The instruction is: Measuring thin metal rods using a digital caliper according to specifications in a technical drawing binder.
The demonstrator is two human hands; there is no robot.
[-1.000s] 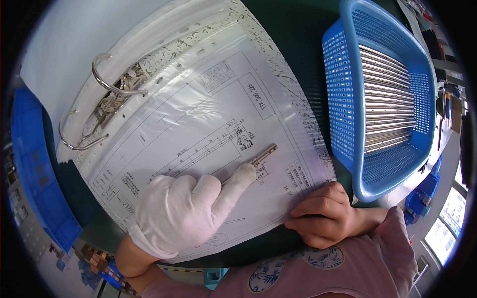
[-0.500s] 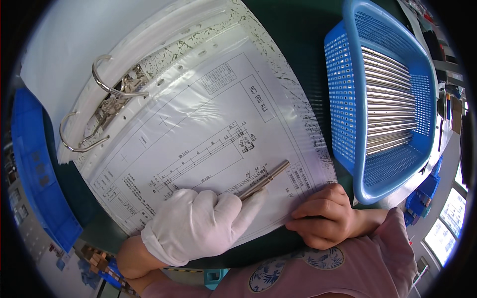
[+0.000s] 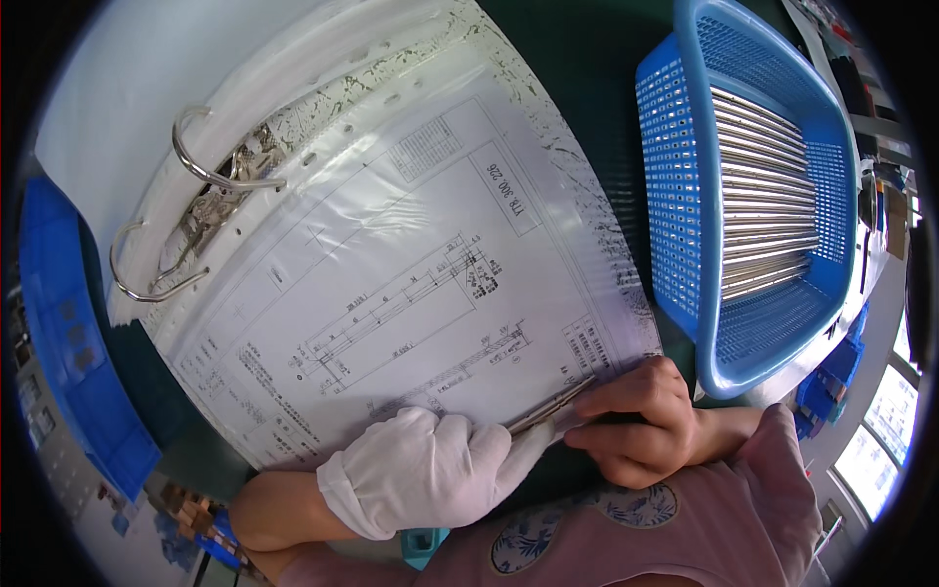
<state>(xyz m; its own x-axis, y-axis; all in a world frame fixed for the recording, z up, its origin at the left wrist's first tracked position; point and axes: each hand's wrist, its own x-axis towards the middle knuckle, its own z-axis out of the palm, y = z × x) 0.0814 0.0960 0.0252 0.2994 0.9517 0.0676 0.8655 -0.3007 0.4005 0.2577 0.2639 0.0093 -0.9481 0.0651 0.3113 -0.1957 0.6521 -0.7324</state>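
1. The left hand (image 3: 430,470), in a white glove, has slid down to the paper's (image 3: 391,254) bottom edge.
2. Its grip is closed on a thin metal rod (image 3: 550,406), now lower.
3. The bare right hand (image 3: 641,426) now touches the rod's tip, fingers curled.

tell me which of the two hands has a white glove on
The left hand, low in the view and gripping a thin metal rod over the technical drawing. The right hand beside it is bare and touches the rod's tip.
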